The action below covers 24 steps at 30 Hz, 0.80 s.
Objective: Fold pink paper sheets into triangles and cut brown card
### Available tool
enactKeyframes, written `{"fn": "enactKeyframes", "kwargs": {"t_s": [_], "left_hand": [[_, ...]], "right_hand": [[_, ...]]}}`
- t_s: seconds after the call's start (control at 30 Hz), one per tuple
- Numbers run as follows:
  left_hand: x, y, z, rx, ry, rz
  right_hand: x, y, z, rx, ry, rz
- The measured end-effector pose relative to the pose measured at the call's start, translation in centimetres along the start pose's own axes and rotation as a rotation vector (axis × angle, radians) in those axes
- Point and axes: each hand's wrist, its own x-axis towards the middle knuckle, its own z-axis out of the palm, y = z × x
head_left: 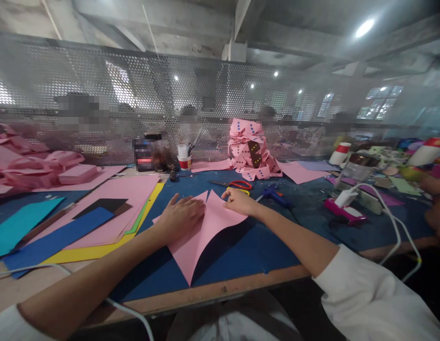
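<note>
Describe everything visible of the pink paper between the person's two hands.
The pink paper is a plain, thin-looking sheet, folded, with a pointed corner toward the near table edge. The left hand lies flat on one side; the right hand holds the other side, which curves up off the blue work surface. A narrow notch shows between its far points.

No readable text — labels and signs included — anywhere.

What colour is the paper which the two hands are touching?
The paper is pink, as the head view shows best.
</note>
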Motion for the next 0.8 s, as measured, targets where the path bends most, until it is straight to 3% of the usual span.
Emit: {"fn": "enactKeyframes", "kwargs": {"t_s": [0.47, 0.8], "left_hand": [[0.0, -1.3, 0.6, 0.025, -0.011, -0.046], [-0.1, -1.1, 0.4, 0.013, -0.012, -0.038]], "right_hand": [[0.0, -0.2, -0.2, 0.015, 0.049, 0.033], [-0.1, -0.1, -0.2, 0.001, 0.046, 0.003]]}}
